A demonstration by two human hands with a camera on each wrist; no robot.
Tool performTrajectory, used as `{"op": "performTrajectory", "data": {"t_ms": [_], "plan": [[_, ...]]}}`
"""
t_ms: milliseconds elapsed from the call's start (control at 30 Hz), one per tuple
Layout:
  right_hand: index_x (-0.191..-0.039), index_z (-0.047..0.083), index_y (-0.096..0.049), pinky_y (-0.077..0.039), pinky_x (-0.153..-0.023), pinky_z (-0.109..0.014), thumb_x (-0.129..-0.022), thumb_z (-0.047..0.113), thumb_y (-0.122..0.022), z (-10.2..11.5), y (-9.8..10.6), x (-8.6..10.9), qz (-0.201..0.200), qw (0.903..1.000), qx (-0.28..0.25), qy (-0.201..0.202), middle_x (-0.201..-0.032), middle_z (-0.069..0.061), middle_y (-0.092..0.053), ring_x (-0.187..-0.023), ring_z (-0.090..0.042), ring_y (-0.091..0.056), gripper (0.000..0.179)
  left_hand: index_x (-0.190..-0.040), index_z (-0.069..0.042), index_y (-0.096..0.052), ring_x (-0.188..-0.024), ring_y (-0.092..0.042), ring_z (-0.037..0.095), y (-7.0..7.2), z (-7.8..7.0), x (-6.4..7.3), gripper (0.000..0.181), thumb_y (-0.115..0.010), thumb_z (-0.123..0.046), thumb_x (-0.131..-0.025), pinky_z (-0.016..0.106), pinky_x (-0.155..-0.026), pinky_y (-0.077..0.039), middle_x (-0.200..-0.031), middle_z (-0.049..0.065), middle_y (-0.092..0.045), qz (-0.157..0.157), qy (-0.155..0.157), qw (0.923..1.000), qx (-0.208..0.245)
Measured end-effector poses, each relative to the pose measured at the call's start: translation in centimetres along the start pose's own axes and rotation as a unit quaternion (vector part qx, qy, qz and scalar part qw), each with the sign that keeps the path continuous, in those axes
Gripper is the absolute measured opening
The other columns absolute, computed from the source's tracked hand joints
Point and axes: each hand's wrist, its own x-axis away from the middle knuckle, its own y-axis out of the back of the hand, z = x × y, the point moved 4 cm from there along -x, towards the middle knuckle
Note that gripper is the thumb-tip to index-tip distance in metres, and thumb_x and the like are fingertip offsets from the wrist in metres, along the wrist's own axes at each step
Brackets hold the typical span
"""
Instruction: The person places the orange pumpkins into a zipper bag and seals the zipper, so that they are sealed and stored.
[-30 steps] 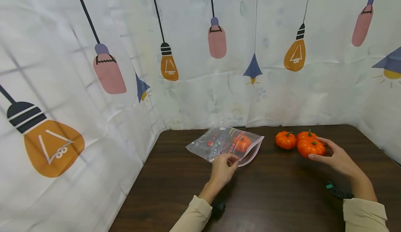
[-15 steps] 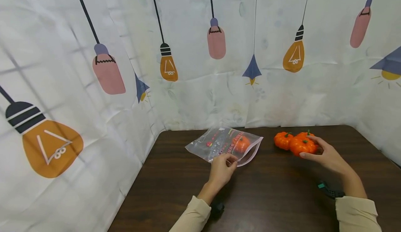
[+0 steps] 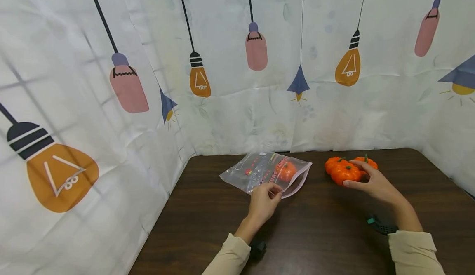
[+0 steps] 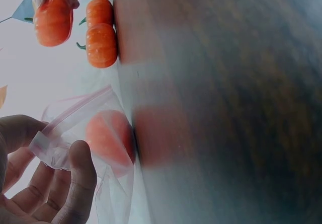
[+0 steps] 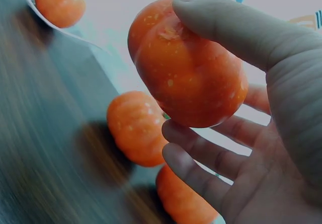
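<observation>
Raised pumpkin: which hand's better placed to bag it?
Right, I'd say: the right hand holds the raised pumpkin, and the clear bag opens toward that side. The left hand pinches the bag's edge by the opening, so likely suits steadying it.

A brown table [image 3: 315, 233] bears a bag [image 3: 256, 165] and two pumpkins [image 4: 101, 48].

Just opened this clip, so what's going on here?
A person is working at a dark table with small orange pumpkins and a clear plastic bag. The left grip holds the bag by the edge of its open mouth, and one pumpkin lies inside. The right grip holds a second pumpkin above the table. Two more pumpkins rest on the table, outside the bag.
</observation>
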Motion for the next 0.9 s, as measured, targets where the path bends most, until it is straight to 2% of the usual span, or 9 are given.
{"op": "performTrajectory", "data": {"t_ms": [200,367,600,900], "plan": [[-0.16,0.002,-0.022,-0.045,-0.1,-0.063,-0.096,0.035,-0.07,0.7,-1.2,-0.5,0.011,0.9997,-0.02,0.007,-0.16,-0.035,-0.025,-0.133,-0.051,-0.042,0.086,-0.09,-0.012,-0.078,-0.065,-0.06,0.002,-0.1,0.2,0.0,0.006,-0.076,-0.007,-0.086,0.013,-0.062,-0.048,-0.079,-0.001,-0.074,0.003,0.006,1.0,0.001],[-0.16,0.002,-0.024,-0.046,-0.099,-0.063,-0.096,0.037,-0.07,1.3,-2.0,-0.8,0.014,0.9997,-0.02,0.004,-0.158,-0.035,-0.027,-0.13,-0.05,-0.045,0.086,-0.09,-0.012,-0.078,-0.065,-0.06,0.002,-0.2,0.1,0.0,0.005,-0.076,-0.008,-0.086,0.013,-0.062,-0.047,-0.079,0.0,-0.074,0.0,0.003,1.0,0.0],[-0.159,0.005,-0.027,-0.033,-0.104,-0.076,-0.093,0.041,-0.072,1.8,-2.8,-1.4,0.023,0.9997,-0.008,0.001,-0.162,-0.035,-0.021,-0.142,-0.057,-0.029,0.087,-0.089,-0.012,-0.078,-0.065,-0.06,0.002,-0.1,0.1,0.0,0.006,-0.076,-0.007,-0.086,0.013,-0.062,-0.048,-0.078,0.0,-0.074,-0.002,-0.002,1.0,0.001],[-0.158,0.012,-0.031,-0.035,-0.104,-0.075,-0.092,0.047,-0.072,2.3,-3.7,-1.6,0.028,0.9996,-0.009,0.001,-0.16,-0.032,-0.03,-0.138,-0.052,-0.039,0.085,-0.089,-0.012,-0.078,-0.065,-0.061,0.003,-0.2,0.2,-0.1,0.005,-0.076,-0.008,-0.087,0.013,-0.062,-0.048,-0.078,0.0,-0.074,0.002,-0.001,1.0,0.005]]}}
